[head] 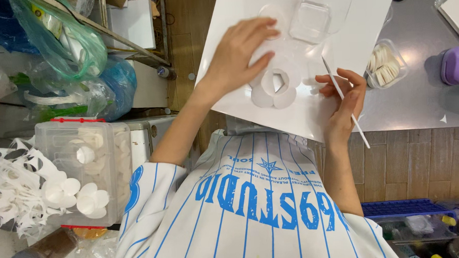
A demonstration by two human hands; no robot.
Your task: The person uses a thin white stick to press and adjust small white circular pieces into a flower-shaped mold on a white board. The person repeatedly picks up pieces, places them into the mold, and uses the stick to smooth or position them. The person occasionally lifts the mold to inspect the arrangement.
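A white board (354, 36) lies tilted over the edge of a grey table. On it sits a white paper flower (274, 88) made of round petals with a hole in the middle. My left hand (239, 54) rests flat on the petals with fingers spread. To the right of the flower, my right hand (344, 106) holds a thin white stick (344, 101) that slants across the board's lower edge. A clear plastic tray (317, 14) stands on the board beyond the flower.
A small clear tub of white round petals (384, 65) stands on the grey table (419, 95), with a purple tool (456, 65) farther right. At left a clear bin (84, 174) holds paper flowers beside white paper scraps (10, 190). Plastic bags (66, 53) hang at upper left.
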